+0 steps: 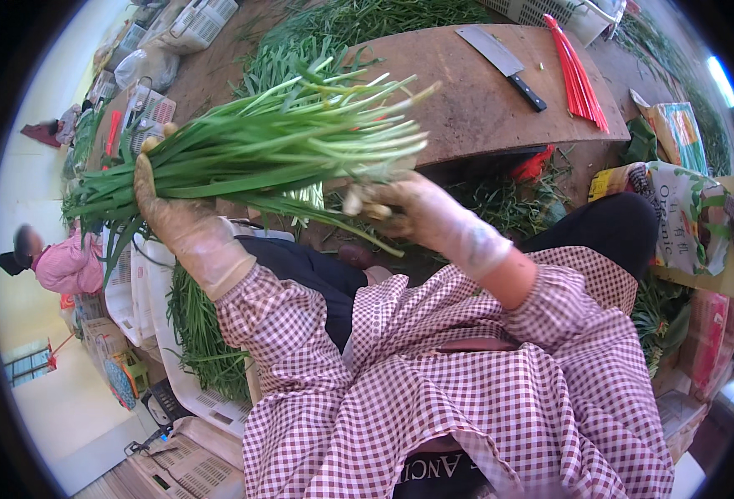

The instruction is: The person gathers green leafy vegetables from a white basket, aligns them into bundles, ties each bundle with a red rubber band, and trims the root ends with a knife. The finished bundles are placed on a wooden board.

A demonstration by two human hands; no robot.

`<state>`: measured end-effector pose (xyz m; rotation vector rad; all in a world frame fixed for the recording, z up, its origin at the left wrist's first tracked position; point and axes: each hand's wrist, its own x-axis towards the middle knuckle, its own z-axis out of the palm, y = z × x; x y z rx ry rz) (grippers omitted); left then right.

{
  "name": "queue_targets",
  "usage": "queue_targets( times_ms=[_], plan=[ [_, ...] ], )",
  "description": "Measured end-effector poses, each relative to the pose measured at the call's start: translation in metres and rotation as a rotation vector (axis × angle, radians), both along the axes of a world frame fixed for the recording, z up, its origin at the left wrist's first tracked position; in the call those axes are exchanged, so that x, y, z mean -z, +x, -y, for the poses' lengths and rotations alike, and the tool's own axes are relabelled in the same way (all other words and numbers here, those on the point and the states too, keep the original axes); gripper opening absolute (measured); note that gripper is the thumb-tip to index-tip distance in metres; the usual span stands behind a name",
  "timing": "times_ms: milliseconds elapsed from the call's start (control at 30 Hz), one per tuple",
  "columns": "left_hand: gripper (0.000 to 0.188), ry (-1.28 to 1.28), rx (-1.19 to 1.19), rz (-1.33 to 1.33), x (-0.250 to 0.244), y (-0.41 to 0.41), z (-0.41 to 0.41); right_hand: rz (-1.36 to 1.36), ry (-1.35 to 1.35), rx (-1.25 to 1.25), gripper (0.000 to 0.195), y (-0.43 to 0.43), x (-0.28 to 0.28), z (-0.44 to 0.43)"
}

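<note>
A thick bunch of green leafy stalks, like garlic chives (pixel 267 143), lies sideways in front of me, its pale cut ends to the right. Gloved, my left hand (pixel 161 181) is wrapped around its leafy part. Just under the pale ends is my right hand (pixel 392 203), also gloved, with bent, slightly blurred fingers; whether they hold a stalk cannot be told. Beyond, on a curved wooden board (pixel 448 106), lie a cleaver with a black handle (pixel 498 62) and a fan of red ties (pixel 576 81).
More greens (pixel 323 37) are heaped behind the board. A white plastic crate (pixel 186 380) holding greens stands at my left, with stacked crates (pixel 126 287) beside it. Printed bags (pixel 685 218) are at the right. A person in a pink checked top (pixel 70 265) is at the far left.
</note>
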<state>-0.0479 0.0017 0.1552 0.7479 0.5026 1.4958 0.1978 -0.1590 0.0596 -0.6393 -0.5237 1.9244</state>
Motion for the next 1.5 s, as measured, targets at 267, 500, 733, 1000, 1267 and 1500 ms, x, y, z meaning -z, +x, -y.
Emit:
queue_targets(
  times_ms=[267,500,733,1000,1267,1500],
  plan=[
    [0.019,0.094,-0.172,-0.115,0.034,-0.026,0.005,1.238,0.081,-0.668,0.023,0.101,-0.012,0.082],
    [0.014,0.256,0.038,0.027,0.023,0.004,0.027,1.415,0.916,0.368,0.041,0.067,-0.034,0.036],
    [0.018,0.259,0.136,0.176,0.013,0.009,0.048,0.564,0.457,0.127,0.052,0.025,-0.021,-0.014],
    [0.017,0.255,0.079,0.185,0.017,-0.011,0.059,0.706,0.618,0.314,0.049,0.004,-0.003,-0.034],
    [0.015,0.374,0.098,0.129,0.027,-0.023,0.06,0.8,0.709,0.327,0.04,-0.014,-0.003,-0.042],
    [0.017,0.339,0.191,0.291,0.03,-0.018,0.066,1.326,1.204,0.442,0.034,0.001,0.005,-0.026]
  ],
)
